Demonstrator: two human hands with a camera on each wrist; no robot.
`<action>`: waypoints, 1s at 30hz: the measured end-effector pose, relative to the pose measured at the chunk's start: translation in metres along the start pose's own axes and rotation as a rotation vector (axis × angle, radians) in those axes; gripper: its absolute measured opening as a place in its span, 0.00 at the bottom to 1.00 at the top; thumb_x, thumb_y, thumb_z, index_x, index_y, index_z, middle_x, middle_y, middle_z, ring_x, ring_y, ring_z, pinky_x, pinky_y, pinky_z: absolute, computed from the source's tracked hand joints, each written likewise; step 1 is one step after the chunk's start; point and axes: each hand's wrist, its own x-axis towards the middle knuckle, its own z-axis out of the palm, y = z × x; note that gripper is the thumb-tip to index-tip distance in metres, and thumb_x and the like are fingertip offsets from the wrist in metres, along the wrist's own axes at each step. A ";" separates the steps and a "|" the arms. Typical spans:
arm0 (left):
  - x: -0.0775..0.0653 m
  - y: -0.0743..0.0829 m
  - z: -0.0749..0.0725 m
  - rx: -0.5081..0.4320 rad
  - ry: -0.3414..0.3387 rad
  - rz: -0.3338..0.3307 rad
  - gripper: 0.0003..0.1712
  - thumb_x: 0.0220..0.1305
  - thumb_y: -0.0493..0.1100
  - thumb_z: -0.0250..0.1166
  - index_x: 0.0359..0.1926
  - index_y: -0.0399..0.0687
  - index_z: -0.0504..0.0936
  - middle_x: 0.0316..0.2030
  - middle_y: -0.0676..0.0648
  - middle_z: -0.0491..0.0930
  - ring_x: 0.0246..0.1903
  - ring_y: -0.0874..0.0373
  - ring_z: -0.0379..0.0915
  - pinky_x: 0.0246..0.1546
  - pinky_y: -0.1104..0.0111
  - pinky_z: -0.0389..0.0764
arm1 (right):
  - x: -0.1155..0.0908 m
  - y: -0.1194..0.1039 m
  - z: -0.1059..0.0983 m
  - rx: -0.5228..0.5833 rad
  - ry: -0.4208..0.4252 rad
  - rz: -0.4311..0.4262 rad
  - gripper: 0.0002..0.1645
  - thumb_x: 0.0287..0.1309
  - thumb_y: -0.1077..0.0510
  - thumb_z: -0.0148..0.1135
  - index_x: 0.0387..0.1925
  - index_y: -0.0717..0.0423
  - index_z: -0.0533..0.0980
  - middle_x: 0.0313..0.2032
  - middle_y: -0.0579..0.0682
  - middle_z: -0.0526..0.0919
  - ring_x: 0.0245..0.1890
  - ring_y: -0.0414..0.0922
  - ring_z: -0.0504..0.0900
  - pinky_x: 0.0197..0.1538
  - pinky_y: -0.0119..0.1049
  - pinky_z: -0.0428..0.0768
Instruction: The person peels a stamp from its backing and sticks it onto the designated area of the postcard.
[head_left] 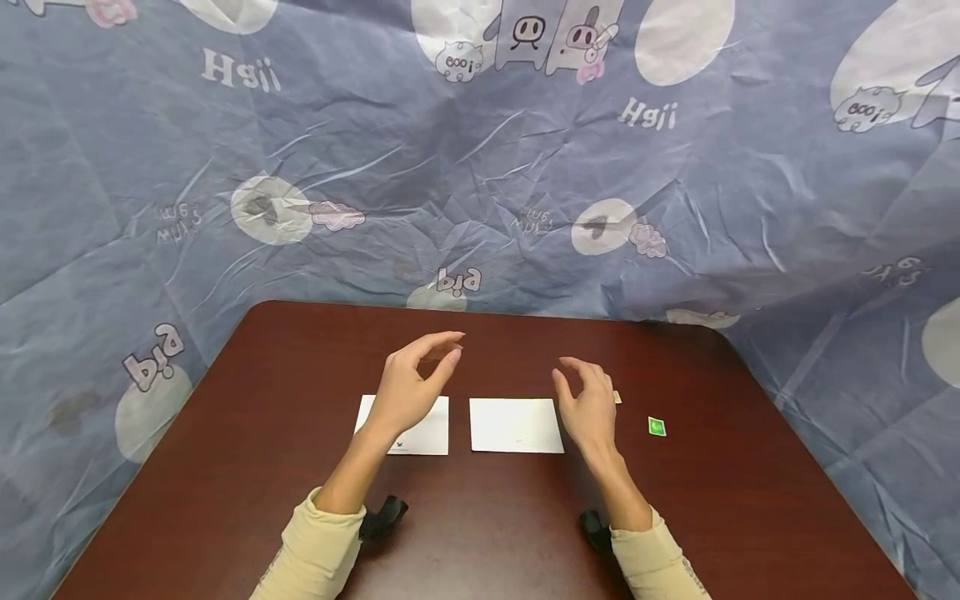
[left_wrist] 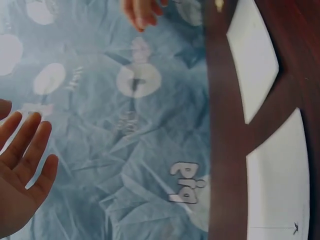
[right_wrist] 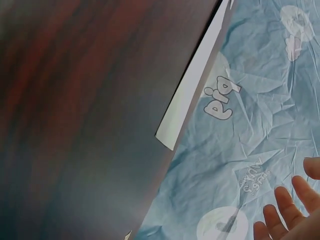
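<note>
My left hand (head_left: 408,392) hovers over a white rectangular paper (head_left: 429,427) on the table, covering part of it. Its fingers are loosely bent, and nothing is in them. A small dark mark shows near that paper's lower edge. A second white paper (head_left: 516,425) lies to its right, with a faint mark low on it. Raised by this paper's right edge, my right hand (head_left: 590,410) is also free of any object, fingers relaxed. In the right wrist view, the right hand's fingers (right_wrist: 286,206) are spread apart. A small green stamp-like square (head_left: 657,427) lies right of that hand.
A small pale piece (head_left: 617,397) shows partly behind the right hand. All the papers lie on a dark reddish-brown table (head_left: 480,517). A blue-grey printed cloth (head_left: 420,183) hangs behind the table and along its sides.
</note>
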 end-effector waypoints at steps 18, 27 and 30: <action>-0.015 0.033 -0.020 -0.145 0.047 0.098 0.16 0.64 0.33 0.62 0.51 0.48 0.81 0.41 0.54 0.83 0.41 0.59 0.79 0.46 0.64 0.74 | 0.008 0.035 -0.016 -0.039 0.087 0.220 0.15 0.59 0.60 0.64 0.46 0.64 0.78 0.32 0.60 0.79 0.38 0.58 0.72 0.42 0.47 0.65; -0.014 0.033 -0.022 -0.150 0.047 0.093 0.15 0.64 0.33 0.62 0.51 0.46 0.81 0.41 0.53 0.83 0.43 0.58 0.79 0.48 0.63 0.74 | 0.016 0.058 -0.031 -0.232 -0.113 0.453 0.19 0.63 0.54 0.59 0.50 0.61 0.77 0.37 0.60 0.79 0.41 0.59 0.74 0.40 0.54 0.71; -0.013 0.033 -0.021 -0.151 0.047 0.092 0.15 0.64 0.33 0.62 0.51 0.46 0.81 0.41 0.52 0.84 0.43 0.58 0.79 0.47 0.63 0.74 | 0.019 0.063 -0.035 -0.321 -0.210 0.517 0.20 0.64 0.52 0.58 0.51 0.61 0.76 0.43 0.61 0.79 0.43 0.63 0.74 0.38 0.57 0.73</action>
